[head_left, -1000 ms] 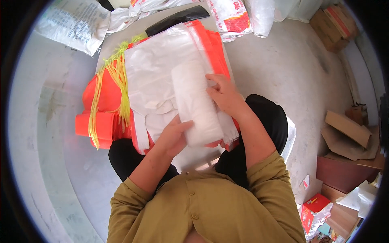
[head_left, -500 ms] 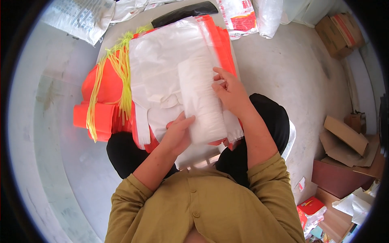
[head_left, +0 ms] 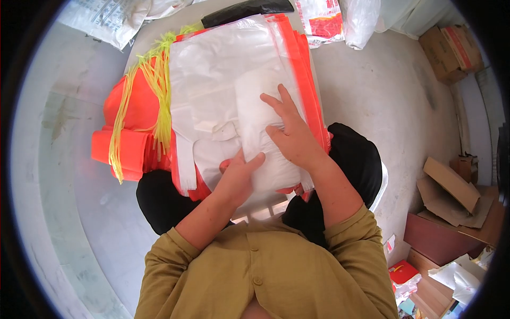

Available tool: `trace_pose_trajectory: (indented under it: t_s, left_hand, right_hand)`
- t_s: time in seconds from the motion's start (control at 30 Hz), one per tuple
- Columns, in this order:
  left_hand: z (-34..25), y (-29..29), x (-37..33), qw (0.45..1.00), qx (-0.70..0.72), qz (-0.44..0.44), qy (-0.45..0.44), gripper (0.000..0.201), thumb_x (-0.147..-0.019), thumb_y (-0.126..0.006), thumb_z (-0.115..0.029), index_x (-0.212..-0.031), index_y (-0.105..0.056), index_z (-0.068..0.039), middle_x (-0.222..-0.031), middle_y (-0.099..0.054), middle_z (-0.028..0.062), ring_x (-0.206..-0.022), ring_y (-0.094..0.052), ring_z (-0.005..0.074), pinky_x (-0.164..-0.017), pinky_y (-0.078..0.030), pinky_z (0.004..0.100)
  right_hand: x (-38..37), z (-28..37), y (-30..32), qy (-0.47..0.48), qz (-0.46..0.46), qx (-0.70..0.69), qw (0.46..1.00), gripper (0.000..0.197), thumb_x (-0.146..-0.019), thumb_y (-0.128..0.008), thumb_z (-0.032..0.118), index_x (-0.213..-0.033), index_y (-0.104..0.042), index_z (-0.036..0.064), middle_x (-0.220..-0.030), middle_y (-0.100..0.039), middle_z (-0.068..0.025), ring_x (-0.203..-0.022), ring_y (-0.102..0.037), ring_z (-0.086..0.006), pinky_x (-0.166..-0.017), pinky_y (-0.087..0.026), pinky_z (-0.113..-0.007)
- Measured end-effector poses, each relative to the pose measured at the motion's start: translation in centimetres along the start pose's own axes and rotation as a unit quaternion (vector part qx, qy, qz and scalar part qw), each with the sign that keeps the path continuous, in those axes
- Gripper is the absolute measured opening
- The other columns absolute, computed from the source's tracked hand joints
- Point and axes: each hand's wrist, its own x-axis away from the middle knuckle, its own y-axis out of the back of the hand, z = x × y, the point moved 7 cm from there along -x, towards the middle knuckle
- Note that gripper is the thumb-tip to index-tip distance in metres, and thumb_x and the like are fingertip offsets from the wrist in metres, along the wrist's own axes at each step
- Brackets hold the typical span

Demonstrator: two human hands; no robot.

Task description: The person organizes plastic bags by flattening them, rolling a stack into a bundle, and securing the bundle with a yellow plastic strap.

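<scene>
From where I stand, the seated person has a long, soft bundle of thin, milky-white plastic (head_left: 277, 167) lying on the right half of a broad stack of flat, whitish translucent plastic bags (head_left: 212, 66). The left hand (head_left: 238, 176) is at the bundle's near left side, its thumb against the edge; the other fingers are partly out of sight, so I cannot tell how firmly it grips. The right hand (head_left: 292, 133) is spread wide over the bundle's right side, fingers apart; whether the fingertips press on it I cannot tell.

As far as I can judge, the gathering is well along: the plastic already has a narrow, oblong shape, though it looks loose and creased. No band shows around it, and it lies on the stack rather than apart from it.

Plenty of bags lie flat beneath, with bright orange-red plastic sheets (head_left: 304, 72) showing at the stack's right edge. To the left, a folded orange-red plastic bundle (head_left: 119, 150) lies near a hank of thin yellow strips (head_left: 161, 95). A glossy black plastic roll (head_left: 247, 13) lies just beyond the stack.
</scene>
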Motion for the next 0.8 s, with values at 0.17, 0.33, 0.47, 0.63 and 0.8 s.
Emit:
trace_pose_trajectory:
  t_s: [0.17, 0.33, 0.47, 0.63, 0.8]
  left_hand:
    - [0.2, 0.0, -0.2, 0.999, -0.007, -0.034, 0.013, 0.057, -0.101, -0.063, -0.006, -0.152, -0.037, -0.007, -0.143, -0.055, 0.0091, -0.128, -0.058, 0.0235, -0.107, -0.052, 0.0428]
    - [0.3, 0.0, -0.1, 0.999, 0.001, -0.041, 0.008, 0.058, -0.099, -0.064, -0.004, -0.151, -0.039, -0.004, -0.141, -0.056, 0.0094, -0.127, -0.057, 0.0221, -0.106, -0.05, 0.0401]
    - [0.4, 0.4, 0.1, 0.999, 0.009, -0.035, 0.015, 0.059, -0.097, -0.064, -0.004, -0.151, -0.039, -0.001, -0.142, -0.055, 0.0106, -0.127, -0.056, 0.0218, -0.106, -0.048, 0.0383]
    - [-0.6, -0.1, 0.9, 0.999, 0.031, -0.039, 0.015, 0.054, -0.1, -0.065, -0.006, -0.149, -0.042, -0.004, -0.138, -0.059, 0.0111, -0.123, -0.061, 0.0239, -0.104, -0.054, 0.042]
    - [-1.3, -0.6, 1.3, 0.999, 0.025, -0.041, 0.012, 0.054, -0.1, -0.064, -0.006, -0.149, -0.041, -0.004, -0.138, -0.059, 0.0114, -0.123, -0.061, 0.0243, -0.104, -0.054, 0.0422]
  right_hand:
    - [-0.2, -0.3, -0.6, 0.027, 0.009, -0.021, 0.999, 0.059, -0.09, -0.056, -0.005, -0.147, -0.053, 0.0101, -0.169, -0.01, -0.0253, -0.155, -0.021, -0.0425, -0.107, -0.046, -0.042]
    - [-0.5, 0.4, -0.7, 0.119, 0.0, 0.178, 0.977, 0.051, -0.088, -0.063, -0.001, -0.138, -0.061, 0.0062, -0.167, -0.018, -0.0257, -0.149, -0.031, -0.0439, -0.112, -0.041, -0.046]
    - [-0.8, 0.8, 0.4, 0.156, -0.059, 0.314, 0.935, 0.054, -0.087, -0.071, 0.01, -0.14, -0.061, 0.0046, -0.167, -0.02, -0.0225, -0.143, -0.041, -0.04, -0.114, -0.04, -0.047]
    - [-1.0, -0.6, 2.5, 0.033, -0.071, 0.154, 0.985, 0.071, -0.085, -0.078, 0.016, -0.15, -0.05, 0.0076, -0.166, -0.025, -0.0217, -0.138, -0.047, -0.0358, -0.114, -0.041, -0.046]
    - [-0.7, -1.7, 2.2, -0.007, -0.051, 0.005, 0.999, 0.085, -0.086, -0.079, 0.017, -0.158, -0.035, 0.0087, -0.162, -0.032, -0.0209, -0.138, -0.049, -0.0329, -0.114, -0.041, -0.042]
